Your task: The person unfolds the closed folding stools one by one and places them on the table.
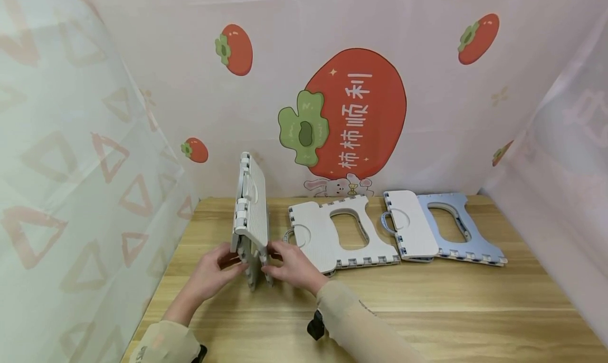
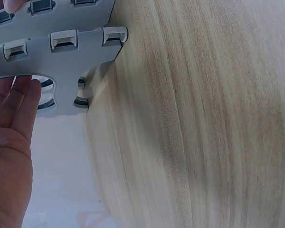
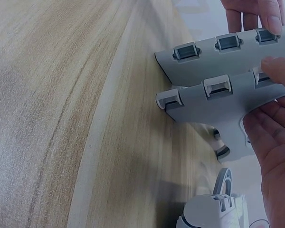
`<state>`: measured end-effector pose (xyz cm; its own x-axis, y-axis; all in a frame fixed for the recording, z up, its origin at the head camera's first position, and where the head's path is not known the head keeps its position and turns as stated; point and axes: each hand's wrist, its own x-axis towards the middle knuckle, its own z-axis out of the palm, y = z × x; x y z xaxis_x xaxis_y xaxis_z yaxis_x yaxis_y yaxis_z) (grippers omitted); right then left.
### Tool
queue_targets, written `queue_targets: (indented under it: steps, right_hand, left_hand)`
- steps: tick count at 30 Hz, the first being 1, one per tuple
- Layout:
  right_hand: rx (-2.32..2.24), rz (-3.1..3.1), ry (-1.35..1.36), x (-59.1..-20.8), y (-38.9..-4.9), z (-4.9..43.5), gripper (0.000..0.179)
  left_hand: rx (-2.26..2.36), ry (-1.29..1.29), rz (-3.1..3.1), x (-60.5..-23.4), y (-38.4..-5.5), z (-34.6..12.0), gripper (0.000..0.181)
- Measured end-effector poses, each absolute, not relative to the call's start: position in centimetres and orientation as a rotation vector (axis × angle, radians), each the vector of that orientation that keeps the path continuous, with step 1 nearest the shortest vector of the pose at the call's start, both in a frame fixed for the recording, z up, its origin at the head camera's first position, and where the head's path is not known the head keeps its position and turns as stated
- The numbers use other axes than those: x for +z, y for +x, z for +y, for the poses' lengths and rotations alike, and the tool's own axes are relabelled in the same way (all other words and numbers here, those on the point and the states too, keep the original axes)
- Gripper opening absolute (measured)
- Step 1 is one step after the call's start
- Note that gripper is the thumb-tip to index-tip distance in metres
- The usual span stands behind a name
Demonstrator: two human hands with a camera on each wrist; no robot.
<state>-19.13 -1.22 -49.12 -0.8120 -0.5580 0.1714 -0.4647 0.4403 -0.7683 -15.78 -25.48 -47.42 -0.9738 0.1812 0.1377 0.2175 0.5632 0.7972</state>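
Note:
A white folding step stool (image 1: 252, 204) stands nearly on edge at the left of the table in the head view, its top folded and its two leg panels a little apart. My left hand (image 1: 214, 270) grips the left leg panel, thumb on its near edge. On the other side, my right hand (image 1: 294, 265) holds the right leg panel between thumb and fingers. The right wrist view shows the notched panel edges of the stool (image 3: 223, 102), with my right fingers behind one panel. In the left wrist view, fingers of my left hand (image 2: 12, 152) reach behind a panel by its cut-out.
Right of my hands lies a white folding stool (image 1: 318, 236), flat with its legs showing. A blue and white folding stool (image 1: 418, 226) lies farther right. All are on a wooden table (image 1: 427, 310), with a printed cloth (image 1: 142, 51) behind and at the sides.

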Motion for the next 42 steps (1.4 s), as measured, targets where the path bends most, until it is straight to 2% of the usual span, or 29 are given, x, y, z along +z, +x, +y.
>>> queue_targets:
  steps: [29,42]
  right_hand:
    - [-1.326,2.585,-0.947,-49.1,-19.0,-1.2,0.037]
    - [-1.351,2.577,-0.937,-49.1,-18.9,-1.3,0.037]
  left_hand:
    - [-1.392,-0.34,-2.73,-47.3,-15.4,-26.1,0.044]
    - [-1.388,-0.329,-2.744,-47.2,-15.2,-26.5,0.043]
